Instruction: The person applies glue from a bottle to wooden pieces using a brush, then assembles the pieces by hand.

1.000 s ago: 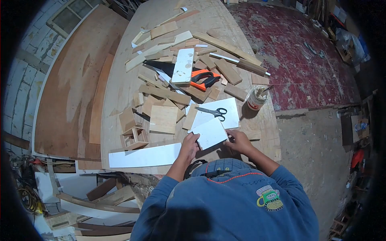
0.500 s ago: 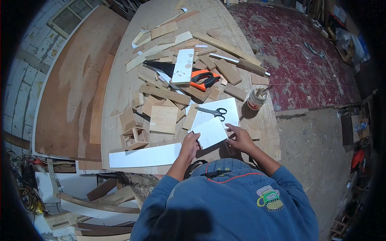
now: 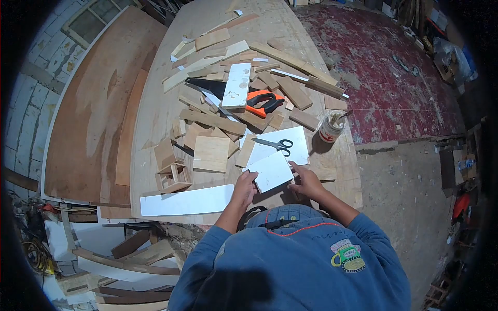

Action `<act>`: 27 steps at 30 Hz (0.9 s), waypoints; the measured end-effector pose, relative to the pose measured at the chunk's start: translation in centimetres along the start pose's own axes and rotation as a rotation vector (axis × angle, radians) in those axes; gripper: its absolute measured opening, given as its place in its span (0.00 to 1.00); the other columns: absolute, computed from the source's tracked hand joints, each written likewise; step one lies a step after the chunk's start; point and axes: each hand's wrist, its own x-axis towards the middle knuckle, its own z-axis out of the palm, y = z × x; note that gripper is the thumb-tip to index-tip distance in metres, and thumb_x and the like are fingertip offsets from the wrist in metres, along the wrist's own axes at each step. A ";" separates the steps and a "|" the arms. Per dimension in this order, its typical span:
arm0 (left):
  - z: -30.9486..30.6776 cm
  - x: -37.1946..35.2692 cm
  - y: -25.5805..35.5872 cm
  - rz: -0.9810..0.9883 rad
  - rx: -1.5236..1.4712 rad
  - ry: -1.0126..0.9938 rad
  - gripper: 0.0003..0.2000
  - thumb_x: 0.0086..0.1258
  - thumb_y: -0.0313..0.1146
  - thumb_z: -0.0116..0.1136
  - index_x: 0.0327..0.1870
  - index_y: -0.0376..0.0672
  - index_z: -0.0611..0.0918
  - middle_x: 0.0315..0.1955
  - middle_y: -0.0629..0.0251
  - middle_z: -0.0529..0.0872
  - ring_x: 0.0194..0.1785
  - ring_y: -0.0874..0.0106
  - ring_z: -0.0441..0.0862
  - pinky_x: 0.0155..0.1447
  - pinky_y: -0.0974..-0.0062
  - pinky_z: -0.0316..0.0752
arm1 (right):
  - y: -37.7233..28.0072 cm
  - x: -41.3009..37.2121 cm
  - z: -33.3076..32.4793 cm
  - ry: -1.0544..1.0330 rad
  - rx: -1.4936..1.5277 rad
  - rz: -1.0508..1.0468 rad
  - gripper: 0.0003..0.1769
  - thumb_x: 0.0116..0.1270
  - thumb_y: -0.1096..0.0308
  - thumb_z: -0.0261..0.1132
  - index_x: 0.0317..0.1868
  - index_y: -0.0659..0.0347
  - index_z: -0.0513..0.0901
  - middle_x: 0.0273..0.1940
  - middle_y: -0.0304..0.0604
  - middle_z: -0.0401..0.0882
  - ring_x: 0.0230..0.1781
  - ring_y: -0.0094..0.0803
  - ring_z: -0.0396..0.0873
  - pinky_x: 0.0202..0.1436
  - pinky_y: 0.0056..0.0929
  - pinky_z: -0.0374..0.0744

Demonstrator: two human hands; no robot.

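A small white rectangular panel (image 3: 271,171) is held low over the near edge of the workbench. My left hand (image 3: 244,187) is closed on its left side, thumb on top and fingers beneath. At the right edge, my right hand (image 3: 307,181) pinches the panel, with part of the fingers hidden. Black-handled scissors (image 3: 275,144) lie just beyond, on a larger white sheet (image 3: 296,136). To the left of my left hand rests a long white strip (image 3: 187,201).
Wood offcuts (image 3: 213,122) crowd the bench (image 3: 150,124), along with an orange-and-black-handled saw (image 3: 264,102) under a white block (image 3: 236,85). A glass jar (image 3: 331,127) stands by the right edge. A small wooden box frame (image 3: 174,179) sits at left.
My right hand has shifted slightly along the panel's right edge, its index finger now nearer the upper corner. The left hand and panel look almost unmoved.
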 end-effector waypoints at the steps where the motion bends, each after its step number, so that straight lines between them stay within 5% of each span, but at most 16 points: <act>1: 0.0 -0.1 0.1 -0.001 0.000 -0.001 0.12 0.70 0.33 0.51 0.50 0.38 0.74 0.40 0.64 0.82 0.41 0.74 0.83 0.42 0.74 0.80 | -0.1 -0.1 0.0 0.016 0.016 -0.009 0.47 0.48 0.63 0.74 0.69 0.58 0.62 0.53 0.54 0.78 0.53 0.49 0.77 0.54 0.41 0.76; 8: -1.0 0.5 -0.7 0.011 -0.100 -0.014 0.15 0.70 0.32 0.49 0.54 0.37 0.72 0.45 0.60 0.81 0.46 0.67 0.83 0.45 0.68 0.80 | 0.5 0.0 0.4 0.003 0.070 0.008 0.37 0.50 0.57 0.74 0.60 0.62 0.75 0.48 0.57 0.80 0.47 0.49 0.80 0.50 0.40 0.76; 19: -1.7 1.0 -0.9 0.029 -0.076 0.011 0.16 0.69 0.32 0.49 0.56 0.36 0.72 0.47 0.57 0.80 0.47 0.64 0.83 0.48 0.64 0.81 | 0.4 0.0 0.6 0.003 0.050 0.027 0.36 0.50 0.56 0.73 0.60 0.61 0.76 0.47 0.57 0.81 0.46 0.49 0.80 0.50 0.40 0.77; 27: -1.1 0.7 -0.3 0.013 0.042 0.041 0.14 0.68 0.32 0.53 0.52 0.37 0.76 0.41 0.61 0.83 0.41 0.70 0.83 0.42 0.71 0.81 | 0.0 -0.2 0.3 -0.009 0.034 0.042 0.41 0.50 0.58 0.73 0.64 0.60 0.70 0.52 0.56 0.79 0.49 0.49 0.79 0.53 0.40 0.76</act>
